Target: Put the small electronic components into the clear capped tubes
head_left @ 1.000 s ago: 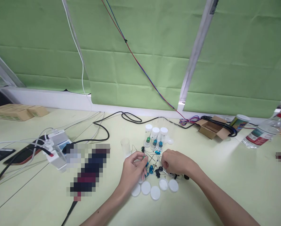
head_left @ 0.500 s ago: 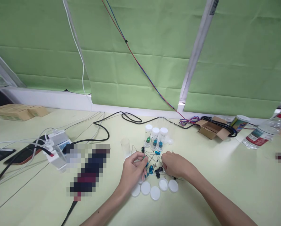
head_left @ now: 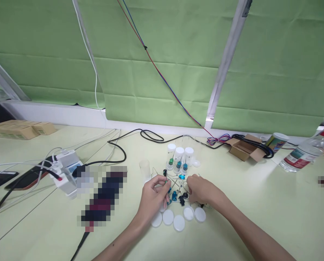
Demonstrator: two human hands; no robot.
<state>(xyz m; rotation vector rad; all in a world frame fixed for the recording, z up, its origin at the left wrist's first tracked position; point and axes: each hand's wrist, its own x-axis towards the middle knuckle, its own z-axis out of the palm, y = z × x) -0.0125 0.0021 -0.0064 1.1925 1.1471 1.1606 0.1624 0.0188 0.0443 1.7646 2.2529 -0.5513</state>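
My left hand [head_left: 155, 194] is closed in a pinch, with a small green part [head_left: 166, 182] showing at its fingertips. My right hand [head_left: 200, 189] is curled closed over the right side of a pile of loose parts; its fingertips face away, so what they hold is hidden. Between the hands lie thin metal rods, blue fittings [head_left: 174, 195] and black fittings [head_left: 181, 200]. Behind them stand three clear vials with white bases or caps [head_left: 179, 151], holding green and blue parts. Several round white lids [head_left: 179, 223] lie in front of the pile.
A translucent cup [head_left: 144, 168] stands left of the pile. Further left are a power strip [head_left: 69, 174] with cables and a pixelated dark object [head_left: 104, 197]. A black cable [head_left: 172, 139] runs behind; an open cardboard box [head_left: 243, 150] and a bottle [head_left: 297, 157] stand right.
Almost nothing differs. My right hand has shifted very slightly, and my left hand keeps its pinch in the same place.
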